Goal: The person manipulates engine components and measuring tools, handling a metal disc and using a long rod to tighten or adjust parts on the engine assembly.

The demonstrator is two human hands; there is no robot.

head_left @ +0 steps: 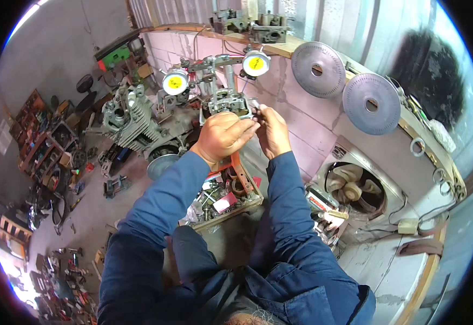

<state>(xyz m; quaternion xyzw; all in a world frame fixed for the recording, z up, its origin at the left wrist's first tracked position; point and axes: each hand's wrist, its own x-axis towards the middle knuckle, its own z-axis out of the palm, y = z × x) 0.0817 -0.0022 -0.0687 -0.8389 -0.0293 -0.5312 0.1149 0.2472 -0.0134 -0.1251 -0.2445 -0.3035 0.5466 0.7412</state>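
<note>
My left hand (pixel 223 135) is closed, its knuckles up and its fingers reaching toward my right hand (pixel 273 130). The right hand is closed too, thumb and fingertips drawn together around something dark and small that I cannot make out. Both sets of fingertips nearly meet at the near right corner of a grey metal engine part (pixel 228 101), which sits in a metal fixture. A thin pin (pixel 254 99) sticks out just beyond the fingertips. Above the part stand two round dial gauges with yellow labels, one on the left (pixel 175 83), one on the right (pixel 255 65).
A finned engine block (pixel 131 122) stands at left. Below my hands lies a wooden tray (pixel 227 215) of tools and small parts. Two perforated discs (pixel 317 69) hang on the right wall, above a fan (pixel 354 187). Several parts litter the floor at left.
</note>
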